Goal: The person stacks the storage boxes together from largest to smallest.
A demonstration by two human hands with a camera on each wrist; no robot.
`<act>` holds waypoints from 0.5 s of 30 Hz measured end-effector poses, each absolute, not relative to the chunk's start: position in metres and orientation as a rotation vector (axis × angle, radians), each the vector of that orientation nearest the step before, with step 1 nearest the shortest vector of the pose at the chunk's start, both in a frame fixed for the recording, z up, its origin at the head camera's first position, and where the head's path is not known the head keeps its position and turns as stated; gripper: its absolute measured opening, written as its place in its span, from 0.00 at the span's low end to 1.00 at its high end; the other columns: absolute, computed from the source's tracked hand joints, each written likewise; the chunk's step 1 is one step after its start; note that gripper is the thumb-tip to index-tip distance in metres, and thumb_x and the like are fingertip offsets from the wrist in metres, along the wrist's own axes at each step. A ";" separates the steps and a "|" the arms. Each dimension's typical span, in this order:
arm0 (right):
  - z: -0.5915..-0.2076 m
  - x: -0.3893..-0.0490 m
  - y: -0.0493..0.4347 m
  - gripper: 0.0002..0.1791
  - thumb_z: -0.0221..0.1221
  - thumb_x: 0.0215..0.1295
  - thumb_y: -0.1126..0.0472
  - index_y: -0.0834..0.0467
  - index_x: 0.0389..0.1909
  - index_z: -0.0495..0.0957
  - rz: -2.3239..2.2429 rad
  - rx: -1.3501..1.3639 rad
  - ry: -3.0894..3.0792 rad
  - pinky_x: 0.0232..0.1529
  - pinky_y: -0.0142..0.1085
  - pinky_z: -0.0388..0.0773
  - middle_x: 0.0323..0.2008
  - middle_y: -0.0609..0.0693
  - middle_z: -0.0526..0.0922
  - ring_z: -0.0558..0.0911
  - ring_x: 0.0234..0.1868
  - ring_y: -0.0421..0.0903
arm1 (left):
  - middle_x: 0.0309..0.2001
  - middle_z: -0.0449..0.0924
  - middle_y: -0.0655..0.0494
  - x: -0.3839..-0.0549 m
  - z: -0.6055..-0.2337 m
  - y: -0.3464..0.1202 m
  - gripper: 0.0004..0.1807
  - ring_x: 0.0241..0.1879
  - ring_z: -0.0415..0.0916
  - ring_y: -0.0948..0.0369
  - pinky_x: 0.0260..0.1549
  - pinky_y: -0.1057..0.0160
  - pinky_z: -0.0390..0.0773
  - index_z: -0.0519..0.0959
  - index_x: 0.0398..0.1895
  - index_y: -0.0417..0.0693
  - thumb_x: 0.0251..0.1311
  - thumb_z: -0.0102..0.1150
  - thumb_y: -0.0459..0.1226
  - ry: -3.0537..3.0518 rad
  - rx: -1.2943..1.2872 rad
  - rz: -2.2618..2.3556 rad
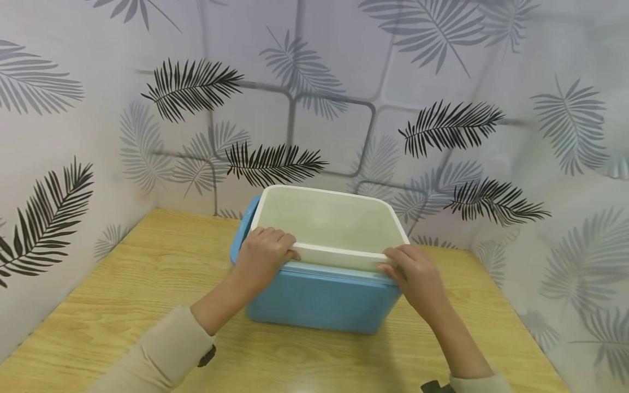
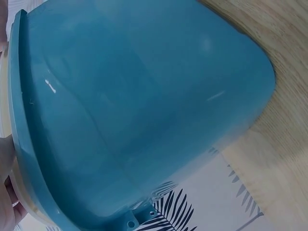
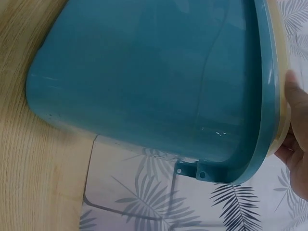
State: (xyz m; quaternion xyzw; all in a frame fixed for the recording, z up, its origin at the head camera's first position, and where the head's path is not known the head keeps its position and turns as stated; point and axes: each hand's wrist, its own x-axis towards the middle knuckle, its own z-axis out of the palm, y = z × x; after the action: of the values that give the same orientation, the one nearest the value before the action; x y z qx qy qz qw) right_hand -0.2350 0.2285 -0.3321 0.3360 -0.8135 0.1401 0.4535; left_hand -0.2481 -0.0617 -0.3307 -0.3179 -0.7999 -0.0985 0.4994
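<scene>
A blue plastic box point(image 1: 324, 305) stands on the table, with a cream lid point(image 1: 329, 218) with a raised white rim on top of it. My left hand point(image 1: 265, 254) grips the lid's near rim at the left corner, fingers over the edge. At the near right corner my right hand point(image 1: 415, 273) pinches the same rim. The lid's near side sits just above the box's rim. In the left wrist view the box's wall point(image 2: 144, 106) fills most of the picture. What lies inside the box is hidden.
A blue handle point(image 1: 241, 232) shows at the box's left side. Small lugs with holes point(image 3: 190, 170) jut from under the box's rim. The wood-grain table point(image 1: 162, 267) meets a leaf-patterned wall covering point(image 1: 334, 136) at the back and sides.
</scene>
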 end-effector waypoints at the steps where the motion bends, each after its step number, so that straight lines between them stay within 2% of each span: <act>1: -0.332 -0.235 0.229 0.13 0.62 0.53 0.57 0.65 0.31 0.80 0.350 0.839 -2.010 0.31 0.37 0.74 0.26 0.53 0.80 0.76 0.30 0.48 | 0.18 0.78 0.56 -0.248 -0.330 -0.062 0.15 0.18 0.72 0.61 0.19 0.67 0.67 0.78 0.21 0.45 0.36 0.69 0.45 -1.936 -0.773 -0.234; 3: -0.332 -0.235 0.229 0.18 0.53 0.59 0.52 0.65 0.31 0.80 0.358 0.848 -2.007 0.31 0.36 0.74 0.26 0.53 0.79 0.76 0.30 0.47 | 0.19 0.79 0.56 -0.248 -0.329 -0.063 0.15 0.20 0.74 0.61 0.20 0.67 0.68 0.78 0.22 0.45 0.37 0.69 0.46 -1.943 -0.787 -0.224; 5: -0.332 -0.234 0.229 0.22 0.49 0.63 0.50 0.65 0.31 0.80 0.368 0.848 -2.003 0.30 0.36 0.74 0.26 0.52 0.79 0.76 0.29 0.47 | 0.20 0.79 0.57 -0.248 -0.328 -0.064 0.15 0.21 0.74 0.61 0.20 0.67 0.68 0.78 0.22 0.45 0.37 0.68 0.46 -1.957 -0.805 -0.216; 8: -0.332 -0.233 0.227 0.16 0.55 0.61 0.55 0.65 0.30 0.80 0.368 0.837 -2.007 0.30 0.36 0.74 0.25 0.52 0.79 0.76 0.29 0.47 | 0.21 0.80 0.57 -0.247 -0.325 -0.067 0.14 0.22 0.75 0.61 0.20 0.67 0.68 0.79 0.22 0.46 0.40 0.68 0.46 -1.993 -0.829 -0.189; 11: -0.333 -0.233 0.225 0.08 0.62 0.52 0.62 0.64 0.29 0.80 0.365 0.825 -2.019 0.29 0.36 0.74 0.25 0.52 0.79 0.76 0.29 0.47 | 0.22 0.80 0.58 -0.246 -0.323 -0.069 0.13 0.22 0.75 0.61 0.20 0.67 0.68 0.80 0.23 0.46 0.44 0.66 0.47 -2.036 -0.847 -0.162; 15: -0.334 -0.231 0.224 0.07 0.65 0.48 0.66 0.64 0.29 0.80 0.370 0.820 -2.025 0.29 0.36 0.74 0.25 0.52 0.79 0.76 0.29 0.47 | 0.20 0.80 0.58 -0.246 -0.321 -0.070 0.15 0.20 0.75 0.61 0.19 0.67 0.69 0.80 0.22 0.46 0.47 0.65 0.49 -2.066 -0.878 -0.169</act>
State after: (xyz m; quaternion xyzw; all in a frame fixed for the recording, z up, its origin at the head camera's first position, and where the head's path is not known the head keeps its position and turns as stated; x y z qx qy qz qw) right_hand -0.2314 0.2242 -0.3340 0.3310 -0.8178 0.1495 0.4465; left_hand -0.2463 -0.0705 -0.3207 -0.3518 -0.8284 -0.0676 0.4307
